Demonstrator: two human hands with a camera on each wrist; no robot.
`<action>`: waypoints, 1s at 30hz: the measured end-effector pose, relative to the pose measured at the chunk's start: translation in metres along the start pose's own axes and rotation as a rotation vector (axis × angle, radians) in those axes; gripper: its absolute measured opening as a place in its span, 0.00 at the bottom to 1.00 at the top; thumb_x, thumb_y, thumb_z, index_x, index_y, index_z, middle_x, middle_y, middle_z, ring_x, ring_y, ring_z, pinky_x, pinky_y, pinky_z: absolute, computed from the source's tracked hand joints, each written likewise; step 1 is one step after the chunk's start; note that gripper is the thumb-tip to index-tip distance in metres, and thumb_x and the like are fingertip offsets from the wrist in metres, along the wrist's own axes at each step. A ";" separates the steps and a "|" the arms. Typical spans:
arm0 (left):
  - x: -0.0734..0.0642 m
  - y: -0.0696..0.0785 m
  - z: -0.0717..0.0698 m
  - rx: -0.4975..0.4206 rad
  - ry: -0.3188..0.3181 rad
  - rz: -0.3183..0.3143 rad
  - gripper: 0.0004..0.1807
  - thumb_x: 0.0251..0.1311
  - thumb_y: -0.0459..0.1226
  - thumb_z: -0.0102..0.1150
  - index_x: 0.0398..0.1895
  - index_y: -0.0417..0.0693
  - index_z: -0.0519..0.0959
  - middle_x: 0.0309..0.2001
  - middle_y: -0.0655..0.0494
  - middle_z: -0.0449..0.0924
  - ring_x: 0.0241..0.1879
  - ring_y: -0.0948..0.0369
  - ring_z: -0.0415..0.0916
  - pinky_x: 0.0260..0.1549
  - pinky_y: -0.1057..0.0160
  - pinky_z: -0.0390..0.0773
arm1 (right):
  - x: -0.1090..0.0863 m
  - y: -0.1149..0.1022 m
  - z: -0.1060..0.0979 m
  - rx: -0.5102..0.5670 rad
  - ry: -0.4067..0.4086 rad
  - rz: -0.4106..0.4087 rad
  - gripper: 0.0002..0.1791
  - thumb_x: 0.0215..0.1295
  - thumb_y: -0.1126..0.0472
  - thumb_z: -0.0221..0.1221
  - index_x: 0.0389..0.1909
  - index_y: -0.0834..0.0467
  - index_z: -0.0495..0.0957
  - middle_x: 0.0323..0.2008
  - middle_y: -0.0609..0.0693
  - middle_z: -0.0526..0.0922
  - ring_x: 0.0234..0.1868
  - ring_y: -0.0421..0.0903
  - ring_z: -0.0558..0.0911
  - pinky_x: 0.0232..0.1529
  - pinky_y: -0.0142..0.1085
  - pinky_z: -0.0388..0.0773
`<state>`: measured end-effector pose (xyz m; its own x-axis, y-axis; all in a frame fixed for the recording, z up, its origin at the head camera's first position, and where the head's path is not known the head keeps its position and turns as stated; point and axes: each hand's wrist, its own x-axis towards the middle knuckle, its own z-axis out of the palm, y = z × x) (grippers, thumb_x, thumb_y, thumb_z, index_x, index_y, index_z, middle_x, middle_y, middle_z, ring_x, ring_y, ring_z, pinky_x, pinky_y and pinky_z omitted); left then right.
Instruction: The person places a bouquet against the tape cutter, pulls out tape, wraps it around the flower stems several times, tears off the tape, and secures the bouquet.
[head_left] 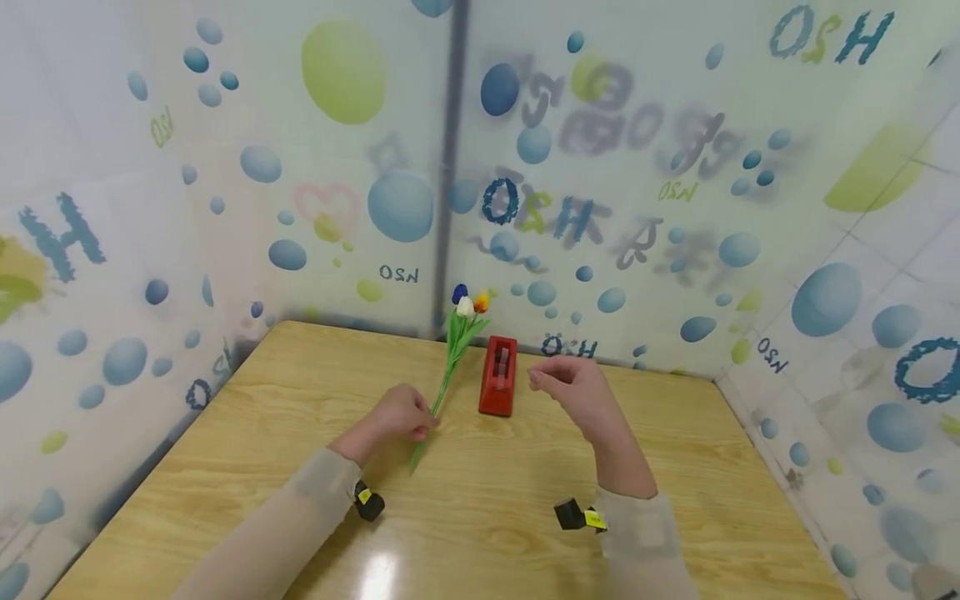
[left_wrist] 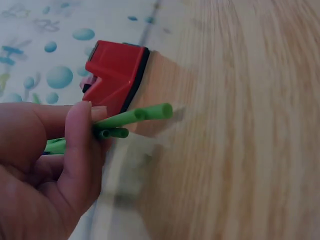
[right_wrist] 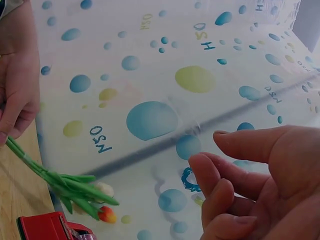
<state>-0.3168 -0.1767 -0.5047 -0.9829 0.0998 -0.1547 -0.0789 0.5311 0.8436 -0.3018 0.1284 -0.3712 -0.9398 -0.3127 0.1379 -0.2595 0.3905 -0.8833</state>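
My left hand (head_left: 400, 414) pinches the green stems (left_wrist: 130, 118) of a small bunch of artificial tulips (head_left: 465, 307) low down, between thumb and fingers. The blooms are blue, white and orange-yellow, and point toward the back wall; in the right wrist view the leaves (right_wrist: 75, 190) show below the left hand. Just right of the bunch stands a red tape dispenser (head_left: 498, 377) with a clear roll in it. To its right, my right hand (head_left: 581, 396) is raised with loosely bent fingers. A gap shows between its thumb and forefinger (right_wrist: 204, 167), and I make out nothing held there.
The wooden table (head_left: 480, 517) meets a wall sheet (head_left: 637, 275) printed with blue and green bubbles at the back and sides. Both wrists carry small black cameras (head_left: 570, 513).
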 end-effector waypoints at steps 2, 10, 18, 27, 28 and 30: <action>0.000 -0.003 0.000 -0.023 -0.042 -0.042 0.21 0.66 0.30 0.70 0.14 0.45 0.77 0.13 0.59 0.77 0.15 0.66 0.76 0.22 0.70 0.82 | 0.000 0.000 0.000 0.000 -0.004 0.008 0.12 0.78 0.61 0.61 0.48 0.65 0.87 0.39 0.53 0.89 0.47 0.55 0.82 0.46 0.36 0.77; 0.001 0.000 0.001 -0.029 -0.156 -0.119 0.22 0.66 0.24 0.63 0.17 0.47 0.67 0.16 0.55 0.75 0.16 0.65 0.78 0.21 0.69 0.85 | 0.004 0.003 0.000 -0.014 -0.020 0.016 0.12 0.79 0.60 0.61 0.49 0.64 0.87 0.38 0.51 0.89 0.45 0.48 0.83 0.47 0.36 0.77; -0.003 0.009 0.003 0.116 -0.117 -0.093 0.25 0.58 0.25 0.72 0.17 0.49 0.64 0.16 0.51 0.81 0.14 0.64 0.80 0.21 0.65 0.87 | 0.006 0.008 0.000 -0.032 -0.038 0.067 0.12 0.79 0.57 0.61 0.50 0.62 0.87 0.38 0.50 0.90 0.46 0.46 0.83 0.47 0.36 0.78; -0.005 0.016 0.019 0.250 -0.143 -0.050 0.15 0.60 0.28 0.72 0.18 0.40 0.77 0.11 0.52 0.79 0.09 0.66 0.76 0.18 0.65 0.86 | 0.005 0.012 0.000 -0.045 -0.041 0.073 0.11 0.79 0.58 0.62 0.48 0.62 0.86 0.38 0.52 0.90 0.45 0.45 0.83 0.47 0.36 0.77; -0.005 0.016 0.019 0.261 -0.141 -0.047 0.16 0.60 0.29 0.73 0.19 0.40 0.77 0.11 0.52 0.79 0.09 0.65 0.76 0.17 0.65 0.86 | 0.005 0.013 0.001 -0.048 -0.040 0.069 0.11 0.79 0.58 0.62 0.48 0.62 0.86 0.38 0.52 0.90 0.45 0.46 0.83 0.47 0.36 0.77; -0.005 0.017 0.019 0.300 -0.130 -0.041 0.17 0.60 0.35 0.75 0.19 0.40 0.77 0.10 0.52 0.79 0.09 0.64 0.77 0.17 0.65 0.85 | 0.006 0.015 0.001 -0.079 -0.040 0.056 0.11 0.78 0.58 0.62 0.47 0.61 0.87 0.38 0.53 0.90 0.44 0.46 0.83 0.47 0.36 0.78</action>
<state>-0.3096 -0.1522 -0.4987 -0.9488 0.1699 -0.2663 -0.0463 0.7591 0.6493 -0.3115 0.1316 -0.3838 -0.9442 -0.3218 0.0698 -0.2248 0.4751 -0.8507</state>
